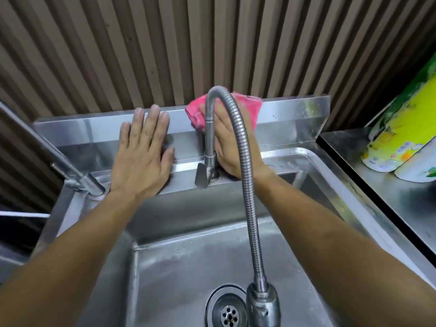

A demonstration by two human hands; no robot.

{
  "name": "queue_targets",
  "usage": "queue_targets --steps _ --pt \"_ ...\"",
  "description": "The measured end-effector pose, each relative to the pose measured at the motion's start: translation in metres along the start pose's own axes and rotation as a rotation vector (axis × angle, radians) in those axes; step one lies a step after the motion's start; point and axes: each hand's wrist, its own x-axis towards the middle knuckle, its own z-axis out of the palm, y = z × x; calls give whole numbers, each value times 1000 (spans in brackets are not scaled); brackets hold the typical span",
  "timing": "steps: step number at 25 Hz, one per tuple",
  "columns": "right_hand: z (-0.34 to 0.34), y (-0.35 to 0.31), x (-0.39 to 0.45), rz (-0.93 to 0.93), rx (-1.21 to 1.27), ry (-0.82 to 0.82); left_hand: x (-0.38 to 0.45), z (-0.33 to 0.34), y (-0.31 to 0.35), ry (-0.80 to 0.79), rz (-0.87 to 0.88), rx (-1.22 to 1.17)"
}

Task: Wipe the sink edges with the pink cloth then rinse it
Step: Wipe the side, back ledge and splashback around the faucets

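**Currently: back edge of sink, cloth under right palm**

My left hand point(144, 147) lies flat, fingers straight, on the sink point(306, 119) backsplash, holding nothing. Right of it, behind the faucet hose point(245, 161), my right hand point(230, 140) presses the pink cloth point(250, 107) against the backsplash top, fingers straight over it. Cloth judged light, soft, probably damp; it bunches, so a flat palm over its middle suits. Its long axis runs roughly left-right along the edge.
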Motion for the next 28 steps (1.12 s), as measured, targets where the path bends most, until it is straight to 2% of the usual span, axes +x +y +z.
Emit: queue_targets --steps 2,6,8,10,13,15,17,20,24,26,28 --pt "-12 27 -8 -123 -144 -1 3 5 1 39 -8 2" --pt "-47 80 -25 278 -66 279 3 4 2 70 -41 18" --pt "-35 59 -16 307 -43 263 4 4 3 73 -34 35" --pt "-19 28 2 125 -3 161 2 5 3 77 -24 27" --pt "-7 3 40 -305 -26 -53 0 2 3 80 -123 -43" --pt "-10 14 52 -441 -207 -116 -1 2 5 64 -159 -65" --pt "-21 39 42 -520 -318 -102 -2 0 2 47 -135 -27" --pt "-41 66 19 -450 -274 57 -2 -4 -1 20 -107 -15" --pt "-26 28 23 -278 -172 158 -2 -1 5 -21 -109 -45" --pt "-22 31 6 -111 -148 188 -2 -8 4 -26 -71 -40" --pt "-25 60 -18 153 -101 252 14 -20 4 -1 118 14"
